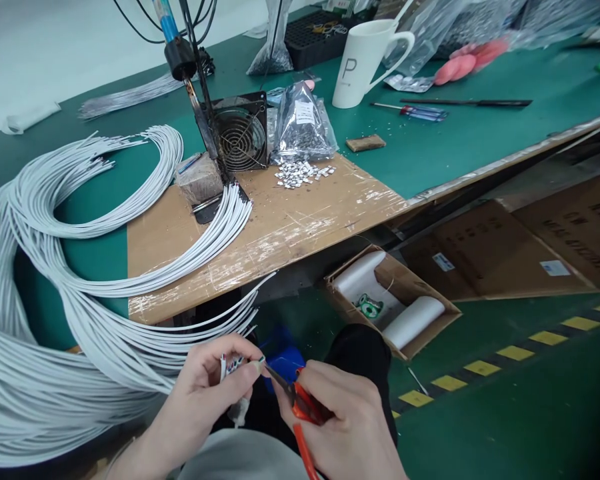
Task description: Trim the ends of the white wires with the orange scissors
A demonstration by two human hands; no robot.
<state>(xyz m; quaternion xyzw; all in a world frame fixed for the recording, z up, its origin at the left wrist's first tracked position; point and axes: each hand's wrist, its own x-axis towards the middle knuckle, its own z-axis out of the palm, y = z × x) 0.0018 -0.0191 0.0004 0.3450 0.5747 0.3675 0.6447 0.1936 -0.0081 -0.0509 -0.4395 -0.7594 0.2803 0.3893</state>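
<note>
My left hand [207,387] is closed in a pinch on the end of a white cable [230,365], where short coloured inner wires stick out between thumb and fingers. My right hand [340,417] is wrapped round a red-handled cutter [300,403]; its dark tip points left and meets the wire ends by my left thumb. Both hands are low, over my lap, in front of the bench edge. A large bundle of white cables [55,320] curves from the bench down toward my left hand.
A brown board [290,220] on the green bench carries a small black fan [240,130], a soldering iron stand [200,100], a pile of small metal parts [303,173] and a bag of them [303,127]. A white mug [363,63] and screwdrivers [420,112] lie behind. Cardboard boxes [390,300] sit on the floor.
</note>
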